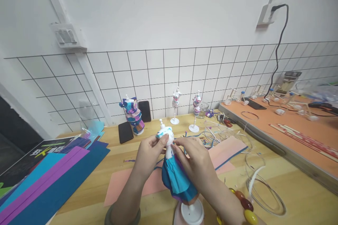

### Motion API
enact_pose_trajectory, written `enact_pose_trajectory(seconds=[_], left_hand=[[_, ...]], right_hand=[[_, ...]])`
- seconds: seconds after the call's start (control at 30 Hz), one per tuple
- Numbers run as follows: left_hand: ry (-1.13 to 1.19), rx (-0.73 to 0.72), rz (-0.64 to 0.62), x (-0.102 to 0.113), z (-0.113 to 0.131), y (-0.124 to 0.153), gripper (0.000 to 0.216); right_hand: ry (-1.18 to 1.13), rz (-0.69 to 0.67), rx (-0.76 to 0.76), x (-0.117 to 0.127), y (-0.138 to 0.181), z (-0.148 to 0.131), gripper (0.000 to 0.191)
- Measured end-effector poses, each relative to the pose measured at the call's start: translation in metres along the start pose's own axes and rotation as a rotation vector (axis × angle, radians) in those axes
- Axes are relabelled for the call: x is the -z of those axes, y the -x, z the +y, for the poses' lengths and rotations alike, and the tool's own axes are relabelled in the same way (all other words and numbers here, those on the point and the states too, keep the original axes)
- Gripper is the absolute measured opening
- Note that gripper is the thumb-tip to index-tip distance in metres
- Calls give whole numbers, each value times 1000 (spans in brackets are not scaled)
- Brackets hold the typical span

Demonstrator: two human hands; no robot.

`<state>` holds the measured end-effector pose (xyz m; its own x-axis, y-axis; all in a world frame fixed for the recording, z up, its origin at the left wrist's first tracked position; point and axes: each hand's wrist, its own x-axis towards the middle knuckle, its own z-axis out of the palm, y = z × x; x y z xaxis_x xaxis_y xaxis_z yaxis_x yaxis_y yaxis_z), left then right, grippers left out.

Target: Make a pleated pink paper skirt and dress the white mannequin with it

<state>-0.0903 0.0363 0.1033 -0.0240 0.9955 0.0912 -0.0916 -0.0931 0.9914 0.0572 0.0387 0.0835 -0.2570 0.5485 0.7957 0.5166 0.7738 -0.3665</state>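
A small white mannequin figure [166, 137] on a round white base [192, 213] is held up over the wooden table [290, 190]. It wears a teal and blue paper skirt [176, 179] with a purple edge. My left hand [149, 154] pinches the figure's upper body from the left. My right hand [196, 163], with a beaded bracelet at the wrist, presses its fingers on the figure's waist from the right. Both hands are closed on the figure.
Sheets of blue, teal and purple paper [50, 179] lie at the left. A pink sheet [224, 153] lies under the hands. Three dressed mannequins [133, 116] and two phones [125, 132] stand at the back. Wire loops [264, 190] lie right, beside an orange bench [311, 130].
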Motion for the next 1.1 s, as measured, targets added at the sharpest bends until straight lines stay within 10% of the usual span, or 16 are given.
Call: enact_pose_trajectory(seconds=[1.1], left_hand=[[-430, -24, 181, -5, 12, 15, 38]], right_hand=[[210, -95, 202, 2, 1, 3, 17]])
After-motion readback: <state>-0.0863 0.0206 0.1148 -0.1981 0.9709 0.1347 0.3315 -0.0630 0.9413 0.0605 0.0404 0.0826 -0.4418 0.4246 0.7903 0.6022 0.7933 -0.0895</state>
